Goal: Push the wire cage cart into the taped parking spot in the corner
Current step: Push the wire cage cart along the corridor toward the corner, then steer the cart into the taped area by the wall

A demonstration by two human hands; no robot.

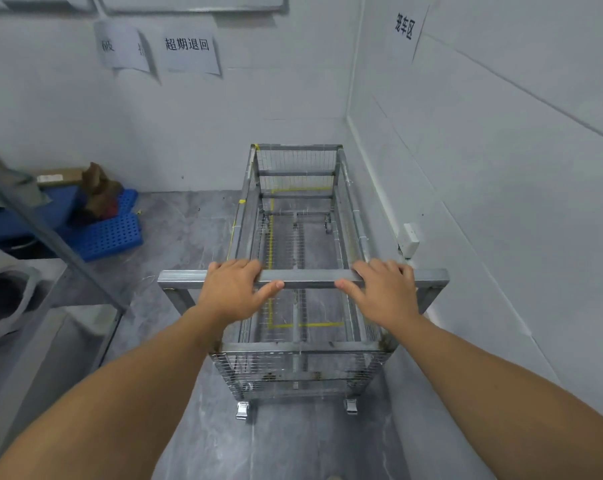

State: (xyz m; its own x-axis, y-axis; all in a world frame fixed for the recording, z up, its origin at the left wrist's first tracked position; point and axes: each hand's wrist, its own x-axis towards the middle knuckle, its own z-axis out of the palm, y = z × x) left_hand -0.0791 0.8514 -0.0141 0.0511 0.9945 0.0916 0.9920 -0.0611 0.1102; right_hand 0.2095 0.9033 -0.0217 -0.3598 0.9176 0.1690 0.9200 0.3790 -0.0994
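Your left hand (pixel 231 289) and right hand (pixel 383 289) both grip the handle bar (pixel 308 278) of the wire cage cart (pixel 296 237). The cart sits largely over the yellow tape outline (pixel 271 237) beside the right wall (pixel 501 168). Its far end is close to the back wall, so little pushing seems left.

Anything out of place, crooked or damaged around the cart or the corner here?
The left paper sign on the back wall curls so its text is partly hidden. A white wall socket on the right wall looks tilted off its mount. The silver wire cage cart itself looks intact.
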